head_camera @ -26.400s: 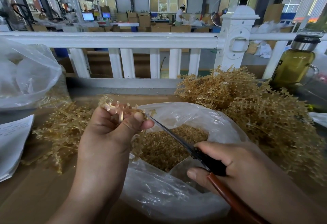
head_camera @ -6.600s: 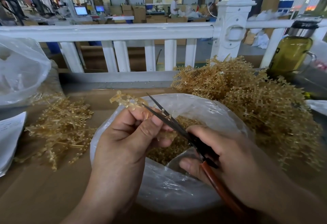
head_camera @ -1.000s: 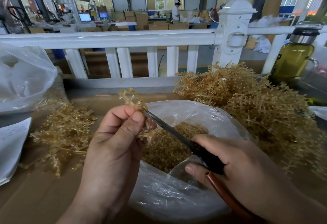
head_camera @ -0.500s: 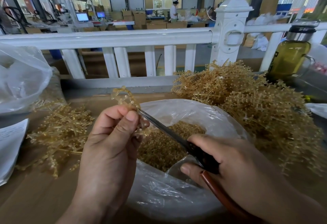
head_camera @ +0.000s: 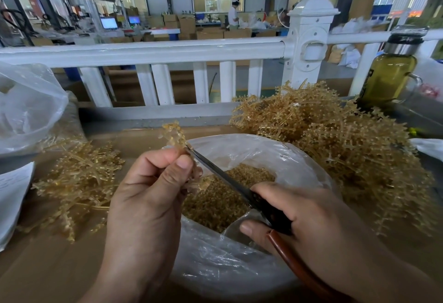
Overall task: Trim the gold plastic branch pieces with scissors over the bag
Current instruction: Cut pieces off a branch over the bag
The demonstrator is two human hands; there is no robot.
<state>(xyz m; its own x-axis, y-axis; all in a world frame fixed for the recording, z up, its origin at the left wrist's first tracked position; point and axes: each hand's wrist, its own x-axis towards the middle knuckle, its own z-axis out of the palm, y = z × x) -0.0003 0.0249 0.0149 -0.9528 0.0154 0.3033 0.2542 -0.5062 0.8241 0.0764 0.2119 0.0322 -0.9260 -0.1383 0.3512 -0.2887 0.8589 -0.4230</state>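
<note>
Scissors (head_camera: 223, 178), gripped in my right hand (head_camera: 311, 219), meet the gold branch piece (head_camera: 173, 135) pinched in my left hand (head_camera: 148, 197) at centre frame over the far rim of the bag (head_camera: 215, 266), branch piles (head_camera: 347, 147) crowding both sides.

Brown tabletop (head_camera: 48, 266) bears the bag (head_camera: 227, 269) between small branch heap (head_camera: 79, 183) and large heap (head_camera: 347, 154).
</note>
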